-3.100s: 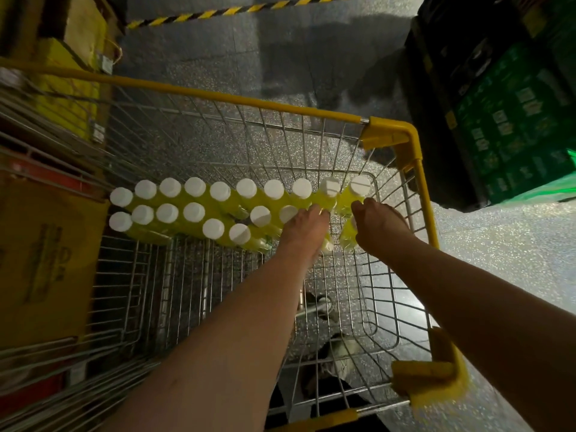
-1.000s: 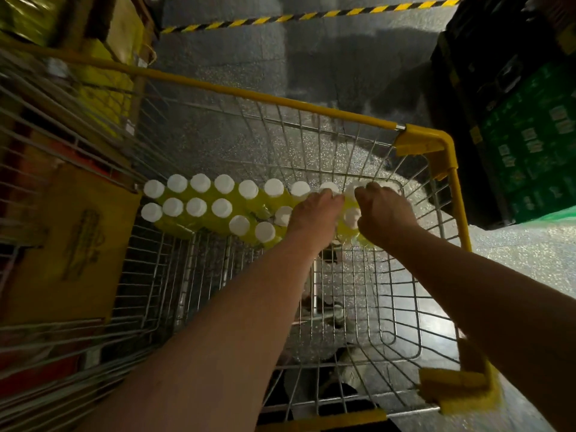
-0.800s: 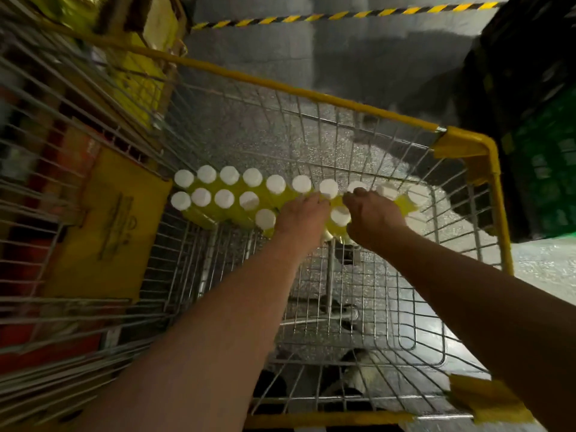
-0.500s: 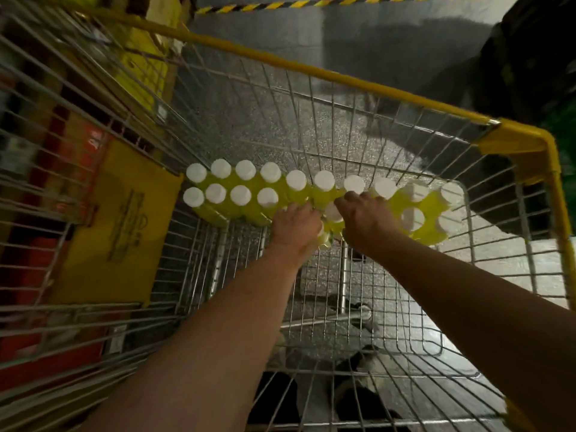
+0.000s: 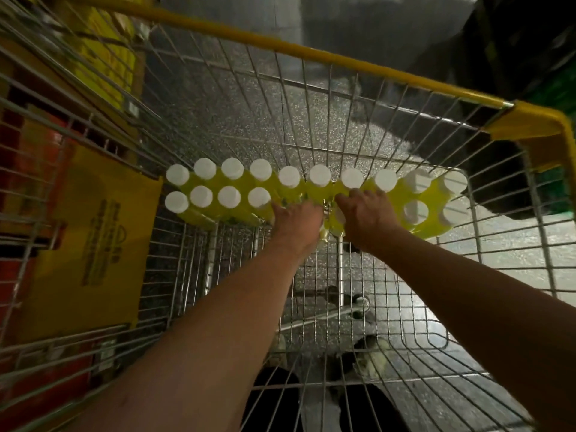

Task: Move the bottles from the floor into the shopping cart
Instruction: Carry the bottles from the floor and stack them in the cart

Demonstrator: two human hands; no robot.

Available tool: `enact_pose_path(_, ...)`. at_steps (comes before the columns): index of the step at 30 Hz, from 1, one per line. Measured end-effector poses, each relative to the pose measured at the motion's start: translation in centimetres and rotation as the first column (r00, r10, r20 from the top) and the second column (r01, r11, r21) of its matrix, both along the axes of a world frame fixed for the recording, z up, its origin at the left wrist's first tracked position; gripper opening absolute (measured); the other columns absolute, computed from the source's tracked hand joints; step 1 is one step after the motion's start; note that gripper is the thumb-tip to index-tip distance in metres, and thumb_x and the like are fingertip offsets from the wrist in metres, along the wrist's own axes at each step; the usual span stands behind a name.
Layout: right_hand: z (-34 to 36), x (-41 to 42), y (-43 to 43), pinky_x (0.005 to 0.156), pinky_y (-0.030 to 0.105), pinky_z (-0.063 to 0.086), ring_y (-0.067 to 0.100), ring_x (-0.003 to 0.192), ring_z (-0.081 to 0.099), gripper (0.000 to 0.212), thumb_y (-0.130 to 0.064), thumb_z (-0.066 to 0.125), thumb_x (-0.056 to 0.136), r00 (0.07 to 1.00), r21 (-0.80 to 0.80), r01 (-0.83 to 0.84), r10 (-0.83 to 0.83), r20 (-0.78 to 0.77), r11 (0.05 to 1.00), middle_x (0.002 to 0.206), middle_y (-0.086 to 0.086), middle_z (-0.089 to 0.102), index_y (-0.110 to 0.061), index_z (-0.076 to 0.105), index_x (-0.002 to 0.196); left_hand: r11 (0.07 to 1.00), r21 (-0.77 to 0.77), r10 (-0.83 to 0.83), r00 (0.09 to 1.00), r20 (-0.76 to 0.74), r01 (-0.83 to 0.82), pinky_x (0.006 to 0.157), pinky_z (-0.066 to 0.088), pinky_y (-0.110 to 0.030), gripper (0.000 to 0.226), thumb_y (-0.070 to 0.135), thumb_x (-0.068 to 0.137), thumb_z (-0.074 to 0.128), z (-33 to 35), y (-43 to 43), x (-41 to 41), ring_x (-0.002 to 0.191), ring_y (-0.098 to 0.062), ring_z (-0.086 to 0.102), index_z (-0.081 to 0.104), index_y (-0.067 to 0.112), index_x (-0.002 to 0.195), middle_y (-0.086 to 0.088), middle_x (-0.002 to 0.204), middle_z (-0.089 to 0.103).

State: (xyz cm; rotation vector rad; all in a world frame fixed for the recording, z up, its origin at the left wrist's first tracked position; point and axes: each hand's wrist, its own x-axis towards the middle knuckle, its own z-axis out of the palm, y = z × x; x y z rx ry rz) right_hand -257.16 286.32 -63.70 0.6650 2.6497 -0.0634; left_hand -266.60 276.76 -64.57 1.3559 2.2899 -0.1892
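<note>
Reaching down into the cart (image 5: pixel 343 62), mid-frame, at the near row of bottles (image 5: pixel 261 169). Have shifted left along that row from its right end over the last few seconds. Leaves two caps standing to the right of the right hand (image 5: pixel 366 213), so probably finishes that end and narrows the work to the gap under the hands. Keeps the bottles upright in two rows by the far wall, with four near caps showing at left. Stretches both arms long, wrists bent down, left hand (image 5: pixel 297 218) just beside the right. Curls the right grip over one bottle, with its cap peeking out at the hand's left edge. Cannot tell the left grip, fingers hidden.
</note>
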Motion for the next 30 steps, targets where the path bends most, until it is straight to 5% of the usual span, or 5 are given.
enact_pose_path(10, 1.2, 0.0, 0.4, 0.088, 0.038, 0.041, 0.03, 0.101, 0.056, 0.037, -0.02, 0.056, 0.09, 1.0, -0.07, -0.011, 0.013, 0.021, 0.997, 0.115, 0.015, 0.052, -0.01, 0.046, 0.124, 0.994, 0.051, 0.097, 0.994, 0.059, -0.1, 0.097, 0.04, -0.053, 0.017, 0.016, 0.088, 0.063, 0.2, 1.1, -0.3, 0.107, -0.031, 0.058, 0.059, 0.016, 0.104, -0.007, 0.106, 0.061)
enact_pose_path(17, 2.0, -0.5, 0.4, 0.089, 0.038, 0.041, 0.029, 0.103, 0.056, 0.033, -0.019, 0.052, 0.091, 0.994, -0.074, -0.064, 0.071, 0.086, 0.995, 0.116, 0.015, 0.052, -0.008, 0.048, 0.122, 0.998, 0.039, 0.047, 0.997, 0.06, -0.05, 0.098, 0.042, -0.053, 0.01, 0.017, 0.085, 0.066, 0.4, 1.6, -0.2, 0.1, -0.03, 0.06, 0.064, 0.016, 0.095, -0.008, 0.098, 0.062)
enact_pose_path(30, 1.5, -0.7, 0.5, 0.068, 0.03, 0.04, 0.028, 0.102, 0.059, 0.03, -0.015, 0.052, 0.093, 0.993, -0.087, -0.071, 0.079, 0.086, 0.994, 0.117, 0.014, 0.053, -0.008, 0.053, 0.123, 0.985, 0.174, 0.011, 0.999, 0.032, -0.016, 0.089, 0.049, -0.044, 0.007, 0.009, 0.087, 0.063, -0.8, 1.4, -1.1, 0.094, -0.026, 0.063, 0.064, 0.011, 0.094, -0.008, 0.096, 0.065)
